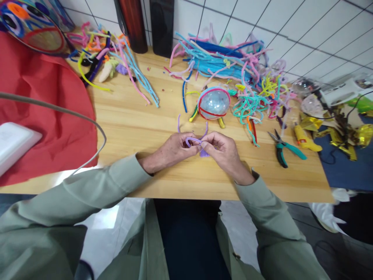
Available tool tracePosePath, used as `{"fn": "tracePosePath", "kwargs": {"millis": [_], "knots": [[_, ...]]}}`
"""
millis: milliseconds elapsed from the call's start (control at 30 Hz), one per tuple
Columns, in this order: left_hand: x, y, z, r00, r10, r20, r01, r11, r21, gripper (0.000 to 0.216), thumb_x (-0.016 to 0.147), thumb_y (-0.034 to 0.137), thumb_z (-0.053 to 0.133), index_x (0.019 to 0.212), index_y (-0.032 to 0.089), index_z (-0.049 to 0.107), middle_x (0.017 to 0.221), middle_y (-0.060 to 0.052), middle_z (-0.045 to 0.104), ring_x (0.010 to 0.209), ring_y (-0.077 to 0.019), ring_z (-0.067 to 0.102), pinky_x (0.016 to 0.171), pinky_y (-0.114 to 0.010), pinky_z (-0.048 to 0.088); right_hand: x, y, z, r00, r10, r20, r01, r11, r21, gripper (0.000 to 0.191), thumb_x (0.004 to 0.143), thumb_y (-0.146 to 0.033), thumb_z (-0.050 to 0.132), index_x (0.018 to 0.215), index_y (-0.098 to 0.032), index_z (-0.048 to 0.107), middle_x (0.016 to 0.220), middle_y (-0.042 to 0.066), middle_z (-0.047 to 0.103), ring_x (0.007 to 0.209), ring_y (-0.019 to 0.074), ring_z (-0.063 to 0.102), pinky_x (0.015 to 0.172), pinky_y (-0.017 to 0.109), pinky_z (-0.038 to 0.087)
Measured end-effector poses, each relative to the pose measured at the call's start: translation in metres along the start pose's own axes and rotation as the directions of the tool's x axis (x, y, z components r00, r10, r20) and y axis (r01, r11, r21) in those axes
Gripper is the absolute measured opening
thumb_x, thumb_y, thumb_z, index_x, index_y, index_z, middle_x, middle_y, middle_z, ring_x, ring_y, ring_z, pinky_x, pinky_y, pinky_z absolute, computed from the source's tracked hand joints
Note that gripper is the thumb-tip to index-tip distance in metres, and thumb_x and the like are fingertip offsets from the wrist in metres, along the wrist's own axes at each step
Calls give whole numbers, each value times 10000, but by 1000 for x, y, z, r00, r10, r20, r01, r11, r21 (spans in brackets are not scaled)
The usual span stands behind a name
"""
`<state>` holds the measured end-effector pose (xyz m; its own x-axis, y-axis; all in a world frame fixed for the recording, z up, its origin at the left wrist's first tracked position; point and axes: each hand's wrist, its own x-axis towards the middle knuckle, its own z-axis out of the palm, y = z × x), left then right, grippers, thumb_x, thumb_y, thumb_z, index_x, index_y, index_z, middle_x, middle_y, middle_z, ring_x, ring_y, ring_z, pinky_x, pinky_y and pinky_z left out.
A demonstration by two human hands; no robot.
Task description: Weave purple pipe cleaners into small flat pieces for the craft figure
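Between my two hands, over the front of the wooden table, is a purple pipe cleaner (192, 139) bent into a loop, with loose ends rising behind the fingers. My left hand (176, 149) is closed on its left side. The fingertips of my right hand (223, 151) pinch it at the right. A small purple tuft (204, 153) shows just below the right fingertips; how it joins the loop is hidden. Beyond the hands sits a clear plastic ball (214, 102) edged with red pipe cleaner, with yellow and green pieces around its base.
Pliers with teal handles (287, 149) and a yellow glue gun (305, 139) lie at the right. Heaped pipe cleaners (218, 64) line the back wall. A red cloth (58, 116) covers the left side, with a white box (17, 144) and a grey cable (72, 115) over it.
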<state>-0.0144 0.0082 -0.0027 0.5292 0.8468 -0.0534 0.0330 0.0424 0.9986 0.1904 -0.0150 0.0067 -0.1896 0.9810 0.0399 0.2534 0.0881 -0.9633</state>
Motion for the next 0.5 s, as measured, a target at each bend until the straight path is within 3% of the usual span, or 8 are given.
{"fn": "tracePosePath", "kwargs": {"millis": [167,333,500], "knots": [[-2,8,-4,997,27,69,-22,997,-69,382,977,553,654,881,184,677,734,13,566,685,-129,496,649,-258,437,2,2,-1,997,9,-79,-7,999,31,214,921,-408,747,856,-211,694,694,-26,676,598,117,612,574,257,529],[0,10,-1,995,35,92,-26,995,-93,394,933,575,732,932,182,707,795,9,606,679,-115,470,628,-243,432,2,3,-1,993,8,-115,0,997,76,228,917,-421,759,846,-217,684,682,-32,668,590,114,592,575,259,526],[3,1,-1,998,23,61,-17,994,-107,475,874,621,792,799,172,659,732,12,590,637,-103,483,600,-236,435,2,4,0,990,13,-138,-2,997,80,265,913,-468,774,870,-220,693,703,-22,690,611,127,623,592,274,557]]}}
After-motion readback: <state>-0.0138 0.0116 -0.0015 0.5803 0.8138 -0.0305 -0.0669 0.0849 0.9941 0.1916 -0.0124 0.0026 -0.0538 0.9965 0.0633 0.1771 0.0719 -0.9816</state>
